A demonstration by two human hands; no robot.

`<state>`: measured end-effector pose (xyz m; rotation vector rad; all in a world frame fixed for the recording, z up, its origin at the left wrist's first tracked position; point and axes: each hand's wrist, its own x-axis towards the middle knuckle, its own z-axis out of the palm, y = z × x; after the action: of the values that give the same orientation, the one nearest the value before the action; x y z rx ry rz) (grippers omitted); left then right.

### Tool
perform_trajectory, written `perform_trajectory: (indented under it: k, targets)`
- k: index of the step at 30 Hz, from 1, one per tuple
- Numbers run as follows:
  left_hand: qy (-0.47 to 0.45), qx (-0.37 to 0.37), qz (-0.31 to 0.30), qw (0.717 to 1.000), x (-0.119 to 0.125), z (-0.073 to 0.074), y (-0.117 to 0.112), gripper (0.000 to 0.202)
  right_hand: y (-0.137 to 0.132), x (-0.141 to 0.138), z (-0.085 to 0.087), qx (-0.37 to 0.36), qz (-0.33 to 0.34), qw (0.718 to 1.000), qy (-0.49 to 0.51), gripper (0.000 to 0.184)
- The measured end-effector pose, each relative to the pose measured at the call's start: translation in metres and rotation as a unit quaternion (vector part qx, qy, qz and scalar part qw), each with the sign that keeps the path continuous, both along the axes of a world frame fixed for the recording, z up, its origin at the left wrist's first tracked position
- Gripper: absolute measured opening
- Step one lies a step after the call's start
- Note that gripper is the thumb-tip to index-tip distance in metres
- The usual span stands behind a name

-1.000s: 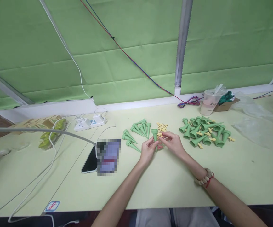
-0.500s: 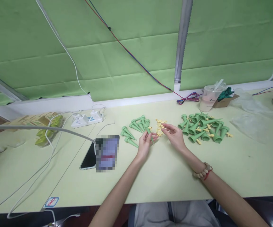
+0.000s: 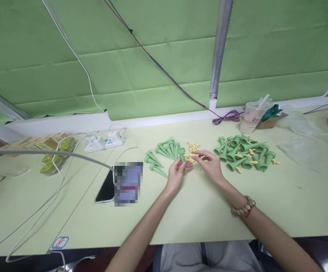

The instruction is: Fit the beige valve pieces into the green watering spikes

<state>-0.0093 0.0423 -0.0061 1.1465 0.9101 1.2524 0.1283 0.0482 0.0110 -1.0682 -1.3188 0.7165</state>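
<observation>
Green cone: the green cone point(image 3: 181, 154) is held at the middle of the scene, wide end up and far, tip down and near; its lower part is partly covered by the left fingers.
Left fingers: the cone is gripped between thumb and fingers of the left hand point(image 3: 176, 176), wide end left sticking out past them.
Yellow piece: a small yellow piece point(image 3: 188, 155) is set between the cone's right side and the right fingertips; whether its end is seated in the cone cannot be told.
Right fingers: narrow, thumb and forefinger brought together on the yellow piece by the right hand point(image 3: 211, 166).
Hand pose: both hands are raised slightly above the table point(image 3: 209, 219), turned inward; forearms are stretched from the near side, converging. A beaded bracelet point(image 3: 243, 207) is worn on the right wrist.
Yellow pile: loose yellow pieces point(image 3: 193, 146) are spread just beyond the hands.
Left cones: a fan of green cones point(image 3: 164, 149) is laid left and far of the left hand.
Right pile: jumbled cones point(image 3: 237, 154), some with yellow parts among them, are heaped right of the right hand.
Left limit: room is bounded by a phone point(image 3: 105, 192).
Near edge: plain tabletop is left between the forearms, down to the edge.
</observation>
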Motion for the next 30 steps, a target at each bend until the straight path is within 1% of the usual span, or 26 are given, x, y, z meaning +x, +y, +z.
perform_trajectory:
  k: [3, 5, 10, 14, 17, 20, 22, 24, 26, 28, 30]
  targets:
    - [0.02, 0.015, 0.015, 1.0, 0.001, 0.002, -0.002, 0.026, -0.001, -0.001, 0.0, 0.019, 0.004, 1.0, -0.002, 0.015]
    - [0.042, 0.028, 0.026, 0.998, 0.002, 0.004, -0.004, 0.024, -0.001, -0.002, 0.0, 0.004, 0.003, 1.0, -0.001, 0.016]
    - [0.099, 0.068, 0.053, 0.991, -0.002, 0.004, -0.005, 0.018, 0.001, -0.001, 0.0, -0.073, 0.007, 0.997, -0.001, 0.027]
    - [0.164, 0.135, 0.073, 0.974, -0.009, 0.0, -0.003, 0.017, 0.001, -0.002, 0.0, -0.086, 0.032, 0.996, -0.004, 0.036]
    - [0.193, 0.171, 0.065, 0.964, -0.01, 0.001, -0.003, 0.018, 0.0, -0.003, -0.001, -0.094, 0.067, 0.993, -0.01, 0.049]
    - [0.17, 0.152, 0.039, 0.973, -0.006, 0.004, -0.005, 0.017, -0.001, -0.003, -0.002, -0.118, 0.11, 0.987, -0.008, 0.062]
    - [0.138, 0.118, 0.031, 0.983, -0.004, 0.006, -0.005, 0.016, 0.0, -0.003, -0.003, -0.124, 0.117, 0.985, -0.01, 0.065]
    - [0.106, 0.081, 0.039, 0.99, -0.002, 0.006, -0.004, 0.016, 0.001, -0.001, -0.003, -0.116, 0.103, 0.988, -0.009, 0.061]
    - [0.088, 0.054, 0.057, 0.993, -0.001, 0.005, -0.002, 0.019, 0.002, 0.001, -0.002, -0.102, 0.098, 0.99, 0.002, 0.05]
    - [0.088, 0.048, 0.062, 0.993, -0.002, 0.003, -0.001, 0.02, 0.004, 0.002, -0.001, -0.09, 0.103, 0.99, 0.02, 0.043]
    - [0.096, 0.059, 0.055, 0.992, -0.002, 0.0, -0.001, 0.018, 0.004, 0.003, 0.0, -0.086, 0.108, 0.99, 0.024, 0.041]
